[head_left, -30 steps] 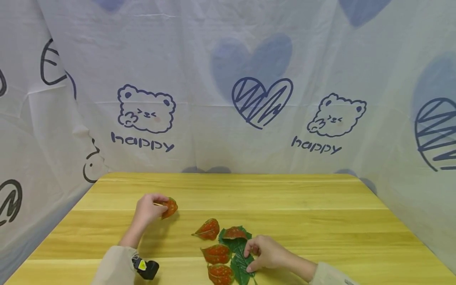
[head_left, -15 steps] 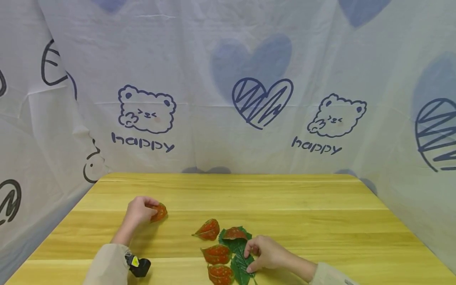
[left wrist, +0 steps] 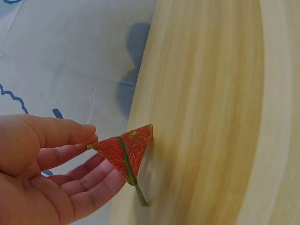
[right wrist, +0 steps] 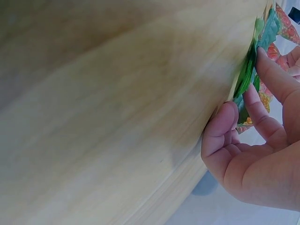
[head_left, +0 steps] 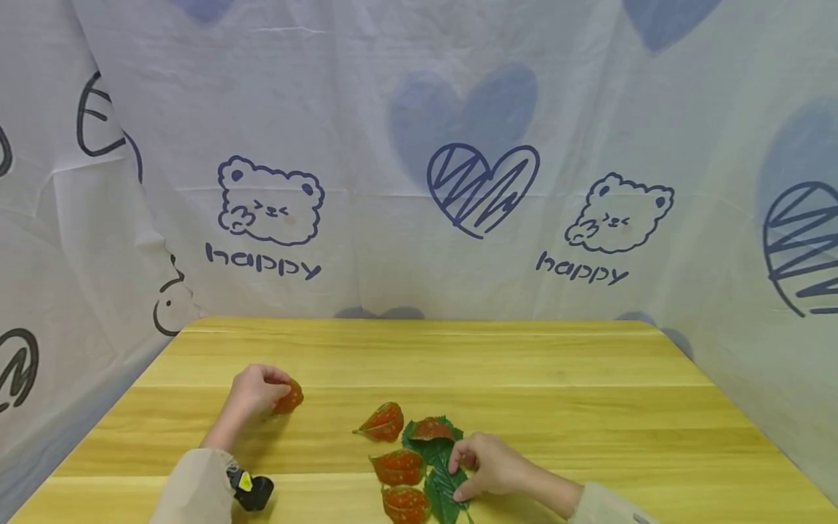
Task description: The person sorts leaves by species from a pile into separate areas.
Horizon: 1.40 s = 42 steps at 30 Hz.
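Observation:
My left hand (head_left: 254, 393) pinches a red leaf (head_left: 292, 398) by its edge between thumb and fingers, low over the left part of the table. In the left wrist view this leaf (left wrist: 124, 152) appears folded along its green midrib, its stalk pointing down to the wood. My right hand (head_left: 492, 464) rests with its thumb and fingertips on a dark green leaf (head_left: 444, 486) near the front middle. From the right wrist view, the thumb and a finger touch the green leaf (right wrist: 246, 75) apart from each other, other fingers bent against the table.
Red speckled leaves (head_left: 385, 422) lie in a column left of the green ones. Another red leaf (head_left: 432, 429) lies on a second green leaf (head_left: 419, 444). The wooden table (head_left: 589, 407) ends at a printed white cloth (head_left: 380, 255) behind. A black wrist camera (head_left: 254, 493) hangs at the left sleeve.
My left hand has moved left and slightly toward me with the red leaf, slowing in the last half second. The right hand and the leaves near it have stayed in place.

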Each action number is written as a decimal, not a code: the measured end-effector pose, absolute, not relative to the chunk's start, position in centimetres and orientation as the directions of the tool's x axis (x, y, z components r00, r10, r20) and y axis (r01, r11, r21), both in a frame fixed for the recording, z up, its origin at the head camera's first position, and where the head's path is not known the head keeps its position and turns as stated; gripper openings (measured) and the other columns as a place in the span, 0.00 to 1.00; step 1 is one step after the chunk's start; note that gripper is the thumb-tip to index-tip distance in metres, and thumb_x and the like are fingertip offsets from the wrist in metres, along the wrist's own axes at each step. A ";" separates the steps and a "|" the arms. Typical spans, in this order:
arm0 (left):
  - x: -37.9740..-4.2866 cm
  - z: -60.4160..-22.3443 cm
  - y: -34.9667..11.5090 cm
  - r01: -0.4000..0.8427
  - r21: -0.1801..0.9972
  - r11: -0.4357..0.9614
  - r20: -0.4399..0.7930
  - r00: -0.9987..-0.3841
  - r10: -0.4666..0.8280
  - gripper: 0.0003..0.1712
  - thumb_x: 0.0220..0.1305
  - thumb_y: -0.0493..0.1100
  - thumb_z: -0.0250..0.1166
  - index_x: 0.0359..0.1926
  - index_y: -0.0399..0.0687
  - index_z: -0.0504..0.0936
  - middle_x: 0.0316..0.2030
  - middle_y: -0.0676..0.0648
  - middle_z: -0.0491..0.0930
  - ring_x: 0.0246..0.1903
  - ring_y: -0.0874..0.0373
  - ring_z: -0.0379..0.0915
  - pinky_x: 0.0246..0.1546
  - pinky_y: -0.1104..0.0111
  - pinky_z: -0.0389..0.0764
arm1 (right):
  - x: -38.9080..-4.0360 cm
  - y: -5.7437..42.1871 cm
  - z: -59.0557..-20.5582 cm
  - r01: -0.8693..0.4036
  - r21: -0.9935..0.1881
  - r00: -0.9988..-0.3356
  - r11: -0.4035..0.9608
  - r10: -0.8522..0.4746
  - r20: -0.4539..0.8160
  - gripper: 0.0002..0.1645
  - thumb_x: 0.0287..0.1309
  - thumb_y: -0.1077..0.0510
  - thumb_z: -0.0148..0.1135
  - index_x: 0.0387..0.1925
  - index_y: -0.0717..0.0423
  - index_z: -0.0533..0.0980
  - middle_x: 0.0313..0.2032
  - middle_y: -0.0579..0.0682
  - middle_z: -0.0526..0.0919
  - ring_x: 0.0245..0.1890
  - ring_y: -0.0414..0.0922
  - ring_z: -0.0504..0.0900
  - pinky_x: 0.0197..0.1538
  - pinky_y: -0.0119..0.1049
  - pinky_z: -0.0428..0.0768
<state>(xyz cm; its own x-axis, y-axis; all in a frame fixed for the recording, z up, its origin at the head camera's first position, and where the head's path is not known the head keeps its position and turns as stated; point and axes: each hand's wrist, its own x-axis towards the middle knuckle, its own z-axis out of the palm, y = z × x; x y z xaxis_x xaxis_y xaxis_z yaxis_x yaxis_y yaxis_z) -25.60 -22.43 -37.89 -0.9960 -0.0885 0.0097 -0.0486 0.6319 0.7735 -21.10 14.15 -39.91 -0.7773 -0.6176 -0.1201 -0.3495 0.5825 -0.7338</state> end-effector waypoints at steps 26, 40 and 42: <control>-23.7 -34.6 -17.5 0.229 0.732 0.642 0.353 -0.933 -0.069 0.09 0.56 0.35 0.60 0.38 0.35 0.81 0.31 0.43 0.79 0.32 0.50 0.74 0.30 0.63 0.75 | -21.3 14.5 -40.3 -0.414 -0.738 -0.744 0.533 -0.665 -0.064 0.12 0.38 0.59 0.72 0.26 0.53 0.76 0.24 0.45 0.70 0.24 0.41 0.65 0.28 0.35 0.65; -21.5 -34.1 -12.6 0.387 0.749 0.537 0.380 -0.916 0.130 0.04 0.55 0.33 0.62 0.33 0.42 0.82 0.27 0.52 0.79 0.27 0.60 0.72 0.25 0.69 0.73 | -20.9 14.2 -40.0 -0.370 -0.730 -0.781 0.574 -0.618 -0.091 0.14 0.36 0.65 0.72 0.26 0.56 0.75 0.25 0.45 0.70 0.26 0.42 0.65 0.28 0.33 0.66; -21.2 -34.1 -12.0 0.401 0.761 0.510 0.371 -0.914 0.164 0.04 0.55 0.33 0.62 0.33 0.42 0.82 0.27 0.52 0.79 0.27 0.60 0.73 0.26 0.70 0.74 | -20.9 14.2 -39.9 -0.367 -0.732 -0.781 0.575 -0.618 -0.094 0.13 0.36 0.65 0.72 0.26 0.55 0.75 0.25 0.45 0.70 0.26 0.42 0.66 0.29 0.33 0.67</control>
<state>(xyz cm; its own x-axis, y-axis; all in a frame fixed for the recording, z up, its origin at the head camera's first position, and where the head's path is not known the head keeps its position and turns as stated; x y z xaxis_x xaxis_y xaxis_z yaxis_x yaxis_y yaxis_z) -21.16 -12.03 -34.13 -0.9140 0.1643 0.3709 0.4005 0.5098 0.7613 -20.89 14.19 -39.92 -0.7807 -0.6179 -0.0935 -0.3671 0.5745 -0.7315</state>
